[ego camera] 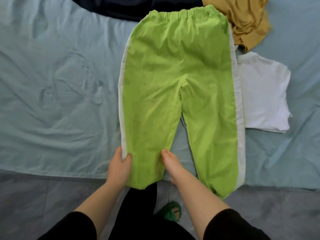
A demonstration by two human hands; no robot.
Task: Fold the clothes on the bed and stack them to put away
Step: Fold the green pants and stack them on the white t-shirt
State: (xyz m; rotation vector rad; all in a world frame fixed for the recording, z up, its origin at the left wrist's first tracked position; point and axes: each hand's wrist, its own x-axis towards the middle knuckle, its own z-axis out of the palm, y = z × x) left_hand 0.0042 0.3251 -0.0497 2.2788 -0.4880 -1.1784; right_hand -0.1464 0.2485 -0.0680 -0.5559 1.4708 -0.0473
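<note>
Soft cloth on the bed, nearly all of it matt.

The green trousers (176, 66) look like a thin, crisp woven cloth with a faint sheen and fine creases, gathered at the waistband; their white side stripes (239, 104) are a smooth, flat fabric. The pale blue sheet (60, 75) is matt woven cloth, rumpled. The white folded garment (263, 94) and the mustard garment (245, 23) look like soft, dull knit, the navy garment (121, 7) dark and matt. The green slipper (170, 211) is fluffy. The grey floor (43, 196) is mottled and dull.

Green fuzzy slipper (170, 212), toes showing, on grey floor (43, 196).
</note>
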